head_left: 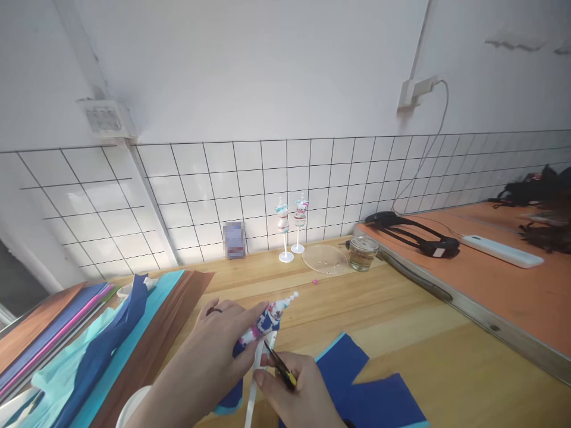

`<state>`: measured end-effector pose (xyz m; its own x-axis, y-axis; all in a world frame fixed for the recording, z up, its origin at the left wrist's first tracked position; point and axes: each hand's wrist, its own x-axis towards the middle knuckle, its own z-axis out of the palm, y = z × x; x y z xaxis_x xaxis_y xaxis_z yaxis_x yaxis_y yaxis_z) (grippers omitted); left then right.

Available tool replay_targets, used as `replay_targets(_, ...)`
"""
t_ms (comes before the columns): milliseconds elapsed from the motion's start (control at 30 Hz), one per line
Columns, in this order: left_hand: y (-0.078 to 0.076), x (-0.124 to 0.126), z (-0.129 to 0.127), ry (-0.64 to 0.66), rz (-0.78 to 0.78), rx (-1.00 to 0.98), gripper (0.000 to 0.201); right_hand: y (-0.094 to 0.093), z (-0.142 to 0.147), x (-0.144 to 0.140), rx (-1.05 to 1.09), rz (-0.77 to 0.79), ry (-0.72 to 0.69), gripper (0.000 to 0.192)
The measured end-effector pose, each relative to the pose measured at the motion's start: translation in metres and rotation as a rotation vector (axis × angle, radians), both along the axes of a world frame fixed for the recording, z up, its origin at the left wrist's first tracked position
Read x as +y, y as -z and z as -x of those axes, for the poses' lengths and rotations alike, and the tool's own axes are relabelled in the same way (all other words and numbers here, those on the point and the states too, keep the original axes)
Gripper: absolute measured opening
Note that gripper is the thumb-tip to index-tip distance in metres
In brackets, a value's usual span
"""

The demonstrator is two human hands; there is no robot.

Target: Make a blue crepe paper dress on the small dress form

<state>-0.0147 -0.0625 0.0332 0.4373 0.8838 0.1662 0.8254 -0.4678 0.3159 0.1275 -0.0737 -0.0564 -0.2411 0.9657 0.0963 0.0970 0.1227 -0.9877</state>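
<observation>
My left hand [214, 342] is wrapped round a small mannequin [270, 321] dressed in patterned blue, white and pink material. The mannequin lies tilted, its white knobbed tip pointing up and right. Just below, my right hand [297, 386] is closed round scissors [282, 367] with dark blades and a yellow part; their handle is mostly hidden in the palm. The blades point at the mannequin's lower side. A narrow white strip [252, 395] hangs down between my hands, near my right thumb. Whether that thumb pinches it, I cannot tell.
Cut dark blue sheets [375, 392] lie at right front. Coloured sheets [134, 333] cover the left side. Behind stand two small mannequins [285, 257], a clear round plate [325, 261] with tiny beads and a glass [363, 254]. An orange table [499, 285] adjoins on the right.
</observation>
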Motion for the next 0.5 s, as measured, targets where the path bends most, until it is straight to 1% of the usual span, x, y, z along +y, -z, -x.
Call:
replay_targets(67, -0.002, 0.0, -0.001, -0.009, 0.008, 0.011, 0.024, 0.001, 0.003, 0.001, 0.026, 0.013, -0.02, 0.03)
replay_targets(167, -0.004, -0.001, -0.002, -0.029, -0.003, 0.025, 0.021, 0.005, 0.003, 0.001, -0.001, -0.009, -0.032, 0.033)
replay_targets(267, -0.003, 0.0, 0.0, -0.03, -0.009, 0.03, 0.028, 0.009, 0.0, 0.0, -0.063, -0.031, -0.046, 0.031)
replay_targets(367, -0.001, 0.0, 0.003, -0.026, -0.01, 0.017, 0.037, 0.011, -0.003, 0.0, -0.123, -0.022, -0.068, 0.029)
replay_targets(433, 0.0, -0.001, 0.005, -0.024, -0.008, 0.007, 0.037, 0.01, -0.008, 0.0, -0.169, -0.003, -0.091, 0.027)
replay_targets(500, -0.001, -0.002, 0.005, -0.028, -0.009, 0.009, 0.034, 0.008, -0.016, 0.0, -0.209, 0.001, -0.129, 0.02)
